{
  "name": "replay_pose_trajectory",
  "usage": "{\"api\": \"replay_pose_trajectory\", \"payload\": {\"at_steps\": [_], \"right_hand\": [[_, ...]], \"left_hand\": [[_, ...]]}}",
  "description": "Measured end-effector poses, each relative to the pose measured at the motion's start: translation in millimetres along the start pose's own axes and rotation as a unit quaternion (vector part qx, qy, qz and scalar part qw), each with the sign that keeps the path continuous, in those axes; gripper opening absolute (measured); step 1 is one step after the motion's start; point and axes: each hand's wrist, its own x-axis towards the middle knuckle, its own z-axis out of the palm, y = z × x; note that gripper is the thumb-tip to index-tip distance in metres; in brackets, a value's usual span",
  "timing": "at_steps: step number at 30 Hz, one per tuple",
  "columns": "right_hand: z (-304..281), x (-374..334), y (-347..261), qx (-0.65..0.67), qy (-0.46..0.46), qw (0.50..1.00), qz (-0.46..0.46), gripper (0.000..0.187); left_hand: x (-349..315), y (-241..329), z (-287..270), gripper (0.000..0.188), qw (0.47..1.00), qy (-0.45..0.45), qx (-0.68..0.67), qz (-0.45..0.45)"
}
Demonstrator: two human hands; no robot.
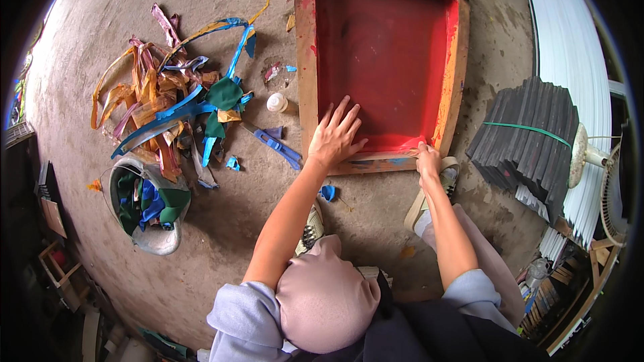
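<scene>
A wooden frame (306, 87) with a dark red sheet (382, 53) stretched across it lies on the floor before me. Red and orange stains mark its wood. My left hand (337, 135) rests with spread fingers on the sheet's near left part, its wrist over the frame's near edge. At the near right inner corner, my right hand (427, 159) is closed, fingers pressed together beside a brighter red, wrinkled patch (408, 143). Whether that patch is pinched between them is hidden. A blue utility knife (278, 149) and a small white-capped bottle (276, 102) lie left of the frame.
Left of me is a tangled heap of tape strips (161, 94), with a bucket of scraps (176, 228) nearer. Dark slabs bound with green strap (530, 134) stand right, beside a fan (614, 194) and long white sheets (570, 40). My shoes flank the frame's near end.
</scene>
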Motion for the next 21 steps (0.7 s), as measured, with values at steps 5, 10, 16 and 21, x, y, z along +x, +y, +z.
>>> {"api": "replay_pose_trajectory", "payload": {"at_steps": [5, 10, 16, 21], "right_hand": [[0, -8, -6, 0.041, -0.019, 0.999, 0.004, 0.039], [-2, -8, -3, 0.056, -0.004, 0.998, -0.008, 0.038], [-3, -12, -3, 0.068, -0.008, 0.998, -0.004, 0.04], [-5, -17, -2, 0.109, -0.022, 0.994, -0.009, 0.041]], "left_hand": [[-2, -2, -2, 0.045, 1.0, -0.007, 0.003, -0.004], [1, 0, 0, 0.045, 1.0, 0.001, -0.003, -0.001], [0, 0, -1, 0.045, 1.0, 0.002, -0.003, -0.001], [0, 0, -1, 0.045, 1.0, 0.0, -0.002, 0.0]]}}
